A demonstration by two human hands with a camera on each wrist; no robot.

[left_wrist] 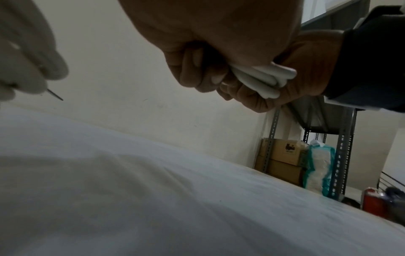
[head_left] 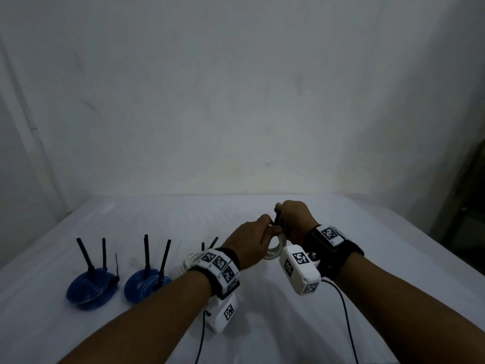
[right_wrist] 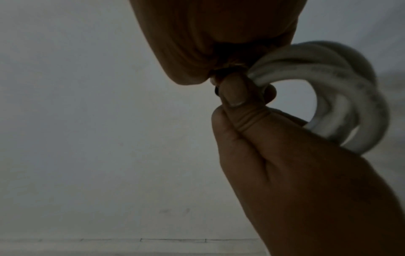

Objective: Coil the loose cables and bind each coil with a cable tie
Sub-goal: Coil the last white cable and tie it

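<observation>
1. Hands met above the middle of the white cloth-covered surface [head_left: 341,232], clear of the cloth; the left hand [head_left: 249,241] and right hand [head_left: 295,219] touched at the fingertips.
2. The small coil of thick white cable [head_left: 275,249] hung between them, held up off the surface, with the left hand's fingers curled round its bunched strands [left_wrist: 263,78].
3. The right hand's fingers pinched a thin black cable tie [head_left: 278,219] at the top of the coil; how far it was fastened could not be told.
4. Bare cloth lay open to the right and ahead, as far as the plain pale wall [head_left: 236,101].
5. To the left stood two flat blue cable coils [head_left: 91,288] [head_left: 147,285] with black ties sticking up, well apart from the hands.
6. Another white cable coil [head_left: 190,260] lay just behind the left wrist.
7. Cardboard boxes [left_wrist: 282,152] sat on a grey metal shelf rack [left_wrist: 342,155] past the surface's far edge.
</observation>
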